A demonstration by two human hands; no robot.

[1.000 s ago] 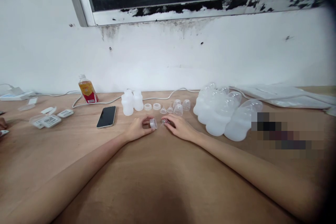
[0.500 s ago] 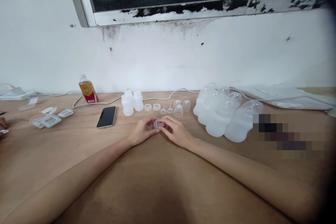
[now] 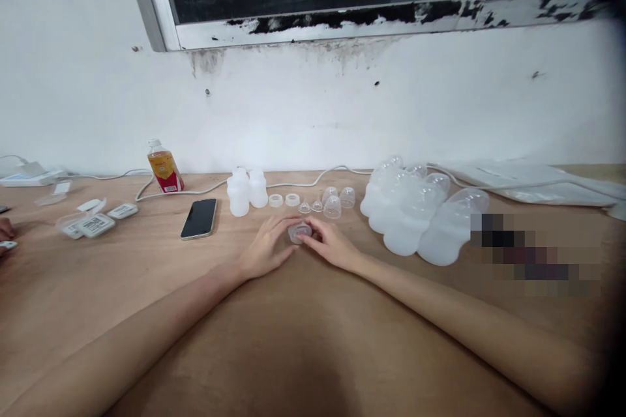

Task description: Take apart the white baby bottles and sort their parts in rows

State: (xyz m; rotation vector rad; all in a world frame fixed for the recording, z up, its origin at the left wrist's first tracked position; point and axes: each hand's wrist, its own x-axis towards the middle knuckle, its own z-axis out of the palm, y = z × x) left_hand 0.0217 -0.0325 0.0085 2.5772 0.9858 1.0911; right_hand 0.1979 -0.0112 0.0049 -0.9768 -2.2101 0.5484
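Note:
A small translucent baby-bottle nipple in a collar ring (image 3: 300, 231) is between my two hands, low over the tabletop. My right hand (image 3: 332, 244) pinches its right side with thumb and fingers. On the other side, my left hand (image 3: 267, 247) curves round it with thumb and fingers apart; whether its fingertips touch the ring is hard to see. Just beyond stand two collar rings (image 3: 284, 200), two clear nipples (image 3: 312, 206) and three clear dome caps (image 3: 332, 206). Several frosted bottle bodies (image 3: 239, 195) stand behind my left hand.
Several capped frosted bottles (image 3: 403, 228) stand in a group at right, beside a blurred patch. A phone (image 3: 199, 218), a drink bottle (image 3: 165, 169) and small plastic cases (image 3: 96, 225) lie left. A white cable (image 3: 317, 179) runs along the wall. Another person's hand (image 3: 6, 229) shows at far left.
My left thumb and fingers have spread apart and loosened from the nipple and ring. The piece has shifted slightly right, still in my right hand.

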